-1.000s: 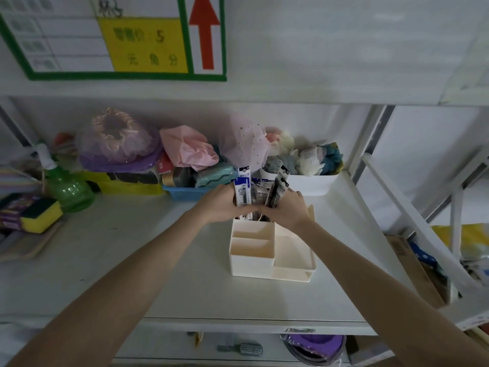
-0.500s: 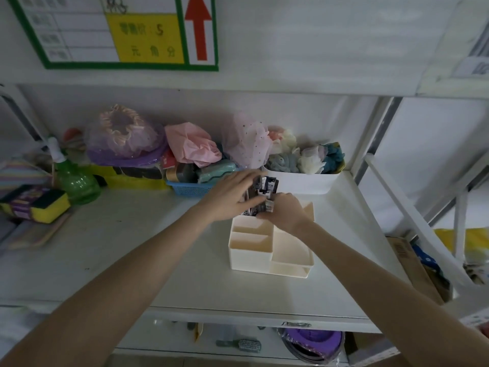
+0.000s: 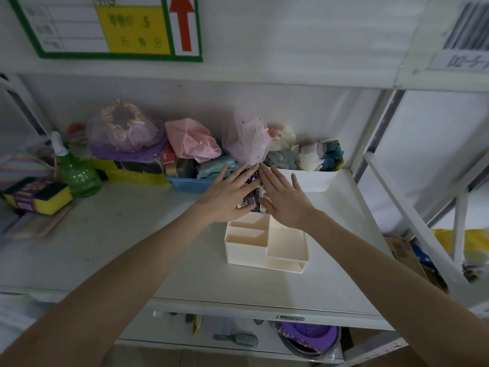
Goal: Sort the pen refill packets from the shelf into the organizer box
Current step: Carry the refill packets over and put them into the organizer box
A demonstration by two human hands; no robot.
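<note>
Standing in the rear compartment of the organizer box (image 3: 266,247) on the shelf (image 3: 132,234), the pen refill packets (image 3: 253,193) are largely hidden between two flat palms; their print cannot be read. The left hand (image 3: 227,198) and right hand (image 3: 284,198) are spread with fingers extended, pressed against the packets from either side, nothing being gripped.

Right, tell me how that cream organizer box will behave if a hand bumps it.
The organizer box looks like thin plastic with its front compartments empty, so it is probably light and would slide on the smooth shelf. The refill packets stand only at its back, so it may tip backward. It seems rigid.
</note>
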